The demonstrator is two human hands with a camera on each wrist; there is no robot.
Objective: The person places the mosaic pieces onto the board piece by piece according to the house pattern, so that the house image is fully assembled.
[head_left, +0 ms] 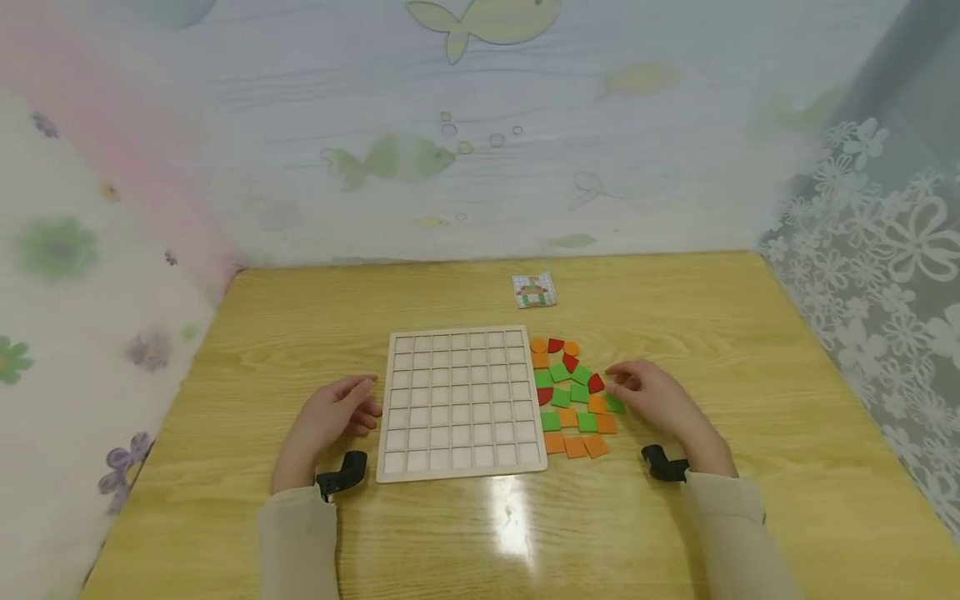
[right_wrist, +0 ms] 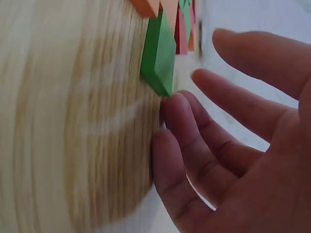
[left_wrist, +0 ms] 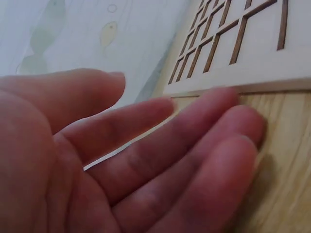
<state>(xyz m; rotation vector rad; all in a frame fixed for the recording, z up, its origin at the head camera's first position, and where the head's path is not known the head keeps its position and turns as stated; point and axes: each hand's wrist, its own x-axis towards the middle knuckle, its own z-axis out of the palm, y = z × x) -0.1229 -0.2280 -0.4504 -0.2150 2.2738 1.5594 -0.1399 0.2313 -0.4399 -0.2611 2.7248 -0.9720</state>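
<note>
A square wooden grid board (head_left: 461, 404) lies flat on the table, its cells bare. My left hand (head_left: 337, 412) rests at the board's left edge, fingers loosely bent and holding nothing; the left wrist view shows its fingertips (left_wrist: 226, 99) close to the board's rim. Along the board's right side lie green, orange and red tiles, among them an orange square (head_left: 575, 447) and a red quarter-round piece (head_left: 555, 345). My right hand (head_left: 656, 396) is beside the outermost green tile (right_wrist: 159, 56), relaxed and holding nothing. Whether a fingertip touches that tile, I cannot tell.
A small picture card (head_left: 534, 290) with a coloured pattern on a grid lies behind the board. The wooden table (head_left: 315, 308) meets a wall with fish drawings (head_left: 405, 158) at the back. A black wrist camera (head_left: 663, 464) sits on each wrist.
</note>
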